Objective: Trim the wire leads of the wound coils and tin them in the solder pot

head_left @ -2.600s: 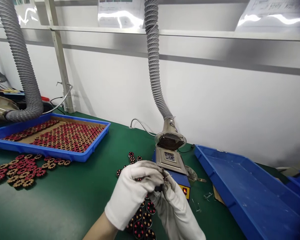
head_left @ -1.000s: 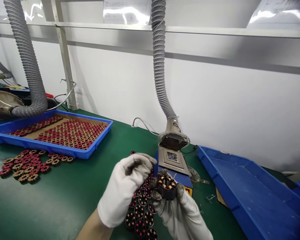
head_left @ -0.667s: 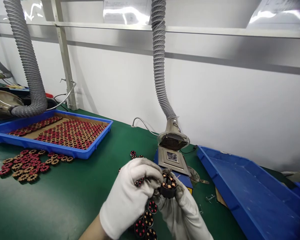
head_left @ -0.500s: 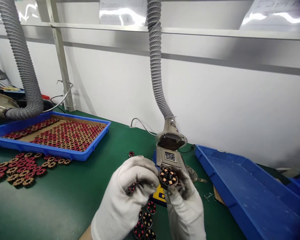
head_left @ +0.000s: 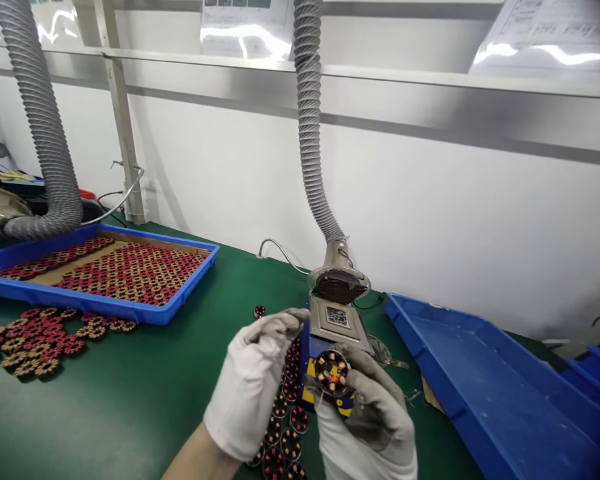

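My right hand (head_left: 367, 407), in a white glove with greyed fingers, grips a round motor stator (head_left: 331, 373) with copper-coloured coils round its ring. Raised beside it on the left is my left hand (head_left: 263, 373), also gloved. Its fingers are bent and pressed together near the machine's edge; whatever they may hold is hidden. Below and between the hands, a row of stators (head_left: 291, 443), some red and some copper-coloured, runs along the green table. Behind the right hand stands a solder pot (head_left: 325, 323) with a blue and yellow body and a metal top plate.
A grey exhaust hose (head_left: 310, 133) ends in a hood (head_left: 339, 283) over the pot. At left, a blue tray (head_left: 193, 283) holds many stators, with a loose pile of stators (head_left: 35, 343) before it. Another blue tray (head_left: 475, 360) lies at right. One stator (head_left: 259, 311) sits apart.
My left hand has drawn slightly back from the stator, and its fingers now point up and right. The right hand has lowered the stator a little, uncovering more of the row on the table.
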Action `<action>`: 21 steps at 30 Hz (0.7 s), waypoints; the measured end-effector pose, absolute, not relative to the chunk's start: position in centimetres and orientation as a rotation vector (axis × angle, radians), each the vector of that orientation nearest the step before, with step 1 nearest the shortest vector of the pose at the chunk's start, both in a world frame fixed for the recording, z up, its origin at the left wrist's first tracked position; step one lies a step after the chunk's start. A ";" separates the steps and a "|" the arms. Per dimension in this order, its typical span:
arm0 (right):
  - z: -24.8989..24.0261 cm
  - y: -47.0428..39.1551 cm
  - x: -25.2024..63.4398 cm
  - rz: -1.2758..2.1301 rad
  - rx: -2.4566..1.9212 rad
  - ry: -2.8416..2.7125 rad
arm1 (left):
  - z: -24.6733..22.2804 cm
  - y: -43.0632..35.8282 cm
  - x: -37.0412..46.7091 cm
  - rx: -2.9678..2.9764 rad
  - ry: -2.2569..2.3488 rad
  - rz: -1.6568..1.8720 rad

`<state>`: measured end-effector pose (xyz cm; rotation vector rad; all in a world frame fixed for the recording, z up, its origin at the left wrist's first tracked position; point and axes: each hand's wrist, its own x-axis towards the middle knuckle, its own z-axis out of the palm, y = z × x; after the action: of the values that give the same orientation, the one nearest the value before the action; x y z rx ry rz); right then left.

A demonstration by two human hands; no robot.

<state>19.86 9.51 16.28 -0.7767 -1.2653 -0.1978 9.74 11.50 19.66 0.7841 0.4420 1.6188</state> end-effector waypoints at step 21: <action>16.4 8.7 18.5 0.135 -0.749 -1.158 | 21.7 10.3 8.9 0.987 0.651 1.371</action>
<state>18.52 8.69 16.42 -0.7489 -1.1580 0.1346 8.88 10.32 21.73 0.9874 0.6506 1.3710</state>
